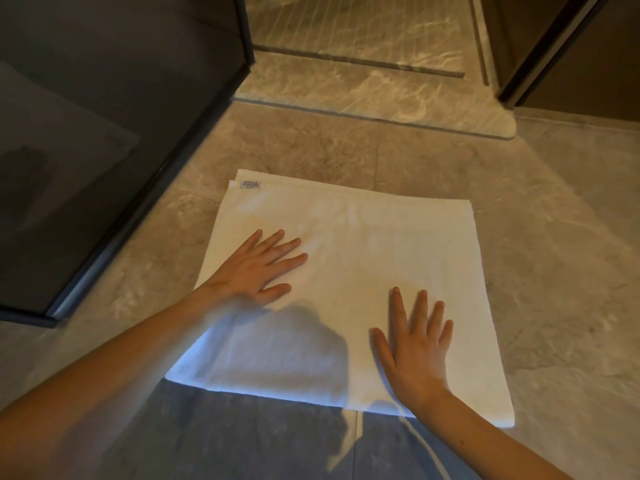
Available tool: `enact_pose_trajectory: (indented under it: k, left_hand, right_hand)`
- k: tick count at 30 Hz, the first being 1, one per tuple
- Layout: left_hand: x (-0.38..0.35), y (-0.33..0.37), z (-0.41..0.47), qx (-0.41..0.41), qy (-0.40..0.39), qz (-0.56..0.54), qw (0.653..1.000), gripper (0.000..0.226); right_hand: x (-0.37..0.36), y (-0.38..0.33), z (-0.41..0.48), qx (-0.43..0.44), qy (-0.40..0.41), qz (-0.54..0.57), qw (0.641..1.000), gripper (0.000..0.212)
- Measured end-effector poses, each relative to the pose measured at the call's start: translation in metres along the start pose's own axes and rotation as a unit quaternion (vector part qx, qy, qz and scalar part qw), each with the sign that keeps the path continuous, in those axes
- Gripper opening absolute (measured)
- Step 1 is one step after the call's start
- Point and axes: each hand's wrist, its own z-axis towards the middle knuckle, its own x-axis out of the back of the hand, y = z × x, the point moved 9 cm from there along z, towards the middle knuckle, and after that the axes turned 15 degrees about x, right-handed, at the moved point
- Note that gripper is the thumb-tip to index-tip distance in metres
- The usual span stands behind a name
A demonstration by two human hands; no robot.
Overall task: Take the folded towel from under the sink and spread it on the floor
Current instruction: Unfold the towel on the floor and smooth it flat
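Note:
A white towel [360, 258] lies flat on the grey stone floor [540, 237], still doubled over with layered edges showing along its far side and a small label at the far left corner. My left hand [256, 265] rests palm down on the towel's left part, fingers spread. My right hand [415, 344] presses flat on the near right part, fingers apart too. Neither hand grips the cloth.
A dark glass panel with a black frame [138, 188] stands at the left, close to the towel's left edge. Beyond the towel a raised marble threshold [381, 112] leads into a shower area. A dark door frame [540, 50] stands at the far right.

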Motion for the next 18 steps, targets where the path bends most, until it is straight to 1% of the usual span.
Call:
enact_pose_trajectory:
  k: [3,6,8,12,15,18]
  left_hand:
    - [-0.008,-0.001,0.007,0.013,0.009,-0.005,1.000,0.059]
    - [-0.010,-0.002,0.002,0.023,0.027,-0.030,0.999,0.059]
    - [-0.011,-0.002,-0.004,0.046,0.036,-0.042,0.997,0.060]
    - [-0.017,0.007,-0.026,0.140,0.052,-0.032,0.988,0.060]
    - [-0.021,0.021,-0.047,0.206,0.058,-0.059,0.975,0.061]
    - [-0.025,0.043,-0.065,0.252,0.049,-0.082,0.963,0.063]
  right_hand:
    - [-0.008,0.002,0.009,-0.003,0.003,-0.020,1.000,0.076]
    - [-0.011,0.010,0.017,0.022,0.008,-0.026,0.999,0.075]
    - [-0.006,0.016,0.028,0.060,0.009,-0.032,0.998,0.073]
    - [0.009,0.027,0.061,0.151,0.000,-0.061,0.987,0.072]
    - [0.018,0.032,0.087,0.226,-0.022,-0.080,0.971,0.071]
    - [0.025,0.037,0.114,0.293,-0.041,-0.104,0.950,0.071]
